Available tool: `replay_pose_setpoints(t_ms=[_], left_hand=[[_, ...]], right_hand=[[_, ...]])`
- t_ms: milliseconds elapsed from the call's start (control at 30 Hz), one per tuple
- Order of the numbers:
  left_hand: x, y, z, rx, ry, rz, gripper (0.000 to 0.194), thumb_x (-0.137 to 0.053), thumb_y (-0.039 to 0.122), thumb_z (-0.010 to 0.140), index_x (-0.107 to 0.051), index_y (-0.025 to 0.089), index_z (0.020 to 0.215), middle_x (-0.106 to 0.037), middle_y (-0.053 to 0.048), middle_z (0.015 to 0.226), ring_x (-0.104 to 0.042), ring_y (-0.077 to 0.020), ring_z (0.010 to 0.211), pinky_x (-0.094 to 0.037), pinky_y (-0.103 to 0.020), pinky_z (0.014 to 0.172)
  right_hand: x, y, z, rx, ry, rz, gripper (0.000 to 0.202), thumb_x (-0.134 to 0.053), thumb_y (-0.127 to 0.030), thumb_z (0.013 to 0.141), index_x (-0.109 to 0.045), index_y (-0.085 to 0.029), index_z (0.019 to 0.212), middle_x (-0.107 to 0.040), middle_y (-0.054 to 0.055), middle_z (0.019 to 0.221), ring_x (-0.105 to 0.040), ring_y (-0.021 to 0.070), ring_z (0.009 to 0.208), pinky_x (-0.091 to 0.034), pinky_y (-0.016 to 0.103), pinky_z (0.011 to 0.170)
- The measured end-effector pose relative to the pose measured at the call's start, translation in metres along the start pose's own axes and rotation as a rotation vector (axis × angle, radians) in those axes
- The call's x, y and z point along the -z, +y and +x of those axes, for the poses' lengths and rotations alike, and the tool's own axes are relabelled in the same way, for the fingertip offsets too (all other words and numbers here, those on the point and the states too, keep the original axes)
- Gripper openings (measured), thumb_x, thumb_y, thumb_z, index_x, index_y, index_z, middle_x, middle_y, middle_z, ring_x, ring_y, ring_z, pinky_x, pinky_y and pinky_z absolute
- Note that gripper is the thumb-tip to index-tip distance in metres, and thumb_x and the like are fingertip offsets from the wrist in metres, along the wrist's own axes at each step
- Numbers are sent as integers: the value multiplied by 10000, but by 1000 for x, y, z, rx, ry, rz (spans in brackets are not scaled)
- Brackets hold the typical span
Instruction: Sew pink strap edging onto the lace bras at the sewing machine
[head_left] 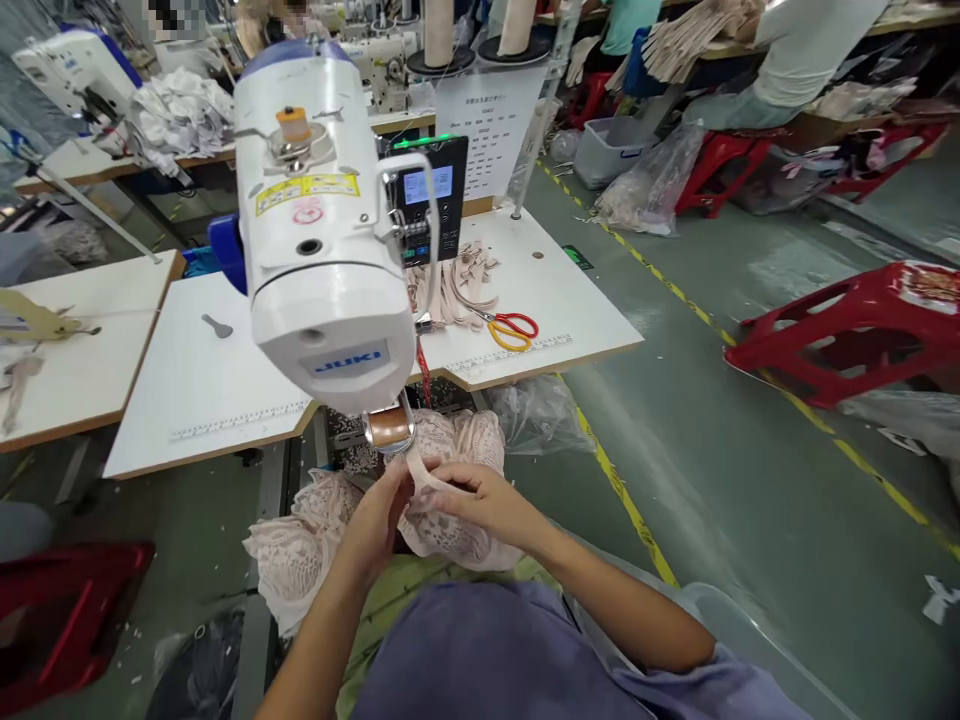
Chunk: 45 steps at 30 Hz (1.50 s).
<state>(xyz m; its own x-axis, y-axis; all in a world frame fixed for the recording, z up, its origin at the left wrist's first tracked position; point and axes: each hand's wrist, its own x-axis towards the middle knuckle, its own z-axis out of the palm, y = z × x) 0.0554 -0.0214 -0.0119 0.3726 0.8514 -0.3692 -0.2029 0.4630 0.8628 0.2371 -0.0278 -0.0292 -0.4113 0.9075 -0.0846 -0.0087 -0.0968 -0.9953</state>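
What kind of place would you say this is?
Most likely a garment factory's sewing floor: a JUKI sewing machine, lace bra cups at the hands, and more machines behind.

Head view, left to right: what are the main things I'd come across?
Red stool at lower left, white sewing machine, red-and-yellow-handled scissors, clear plastic bag on the floor, red stool at the right edge.

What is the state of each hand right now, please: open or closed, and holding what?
Left hand: closed, holding the pale pink strap.
Right hand: closed, pinching the same strap.
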Motion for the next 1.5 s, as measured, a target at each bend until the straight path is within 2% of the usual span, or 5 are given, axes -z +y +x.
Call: replay_pose_setpoints(t_ms=[500, 800, 933, 1167, 1500], left_hand=[[154, 132, -92, -544, 485, -566, 203, -374, 194, 1025, -490, 185, 859, -538, 94, 566, -511, -49, 487, -501, -185, 521], [224, 81, -68, -288, 851, -496, 348, -215, 43, 1006, -471, 146, 793, -554, 67, 564, -387, 15, 339, -359, -94, 381], [197, 57, -59, -303, 790, -368, 179, -433, 163, 986, -520, 160, 830, -589, 73, 591, -287, 25, 304, -242, -93, 318], [53, 7, -49, 5, -86, 239, 372, -562, 348, 940, -481, 234, 1285, -690, -27, 784, -522, -90, 487, -364, -188, 422], [29, -7, -43, -404, 94, 687, 283, -459, 252, 969, -423, 232, 1249, -612, -39, 966, -550, -99, 622, -428, -233, 583]], right_hand=[[49, 49, -43, 14, -287, -518, 385, -388, -440, 1012, -666, -208, 882, -623, 43, 848, -569, 188, 862, -441, 330, 848], [53, 97, -48, -252, 705, 45, 465, -715, -565, 741, -551, -211, 992, -588, -16, 734, -531, 139, 603, -428, 229, 523], [34, 94, -41, -77, 887, -86, 394, -691, -529, 781, -485, -233, 942, -493, -44, 718, -474, 127, 599, -405, 230, 531], [-15, 41, 1, -93, -76, -210, 344, -497, -503, 940, -656, -206, 1007, -683, 79, 1015, -624, 222, 933, -487, 342, 810], [-26, 18, 22, 119, -376, -228, 562, -611, -691, 790, -696, -194, 1039, -638, 51, 960, -578, 210, 915, -443, 325, 829]])
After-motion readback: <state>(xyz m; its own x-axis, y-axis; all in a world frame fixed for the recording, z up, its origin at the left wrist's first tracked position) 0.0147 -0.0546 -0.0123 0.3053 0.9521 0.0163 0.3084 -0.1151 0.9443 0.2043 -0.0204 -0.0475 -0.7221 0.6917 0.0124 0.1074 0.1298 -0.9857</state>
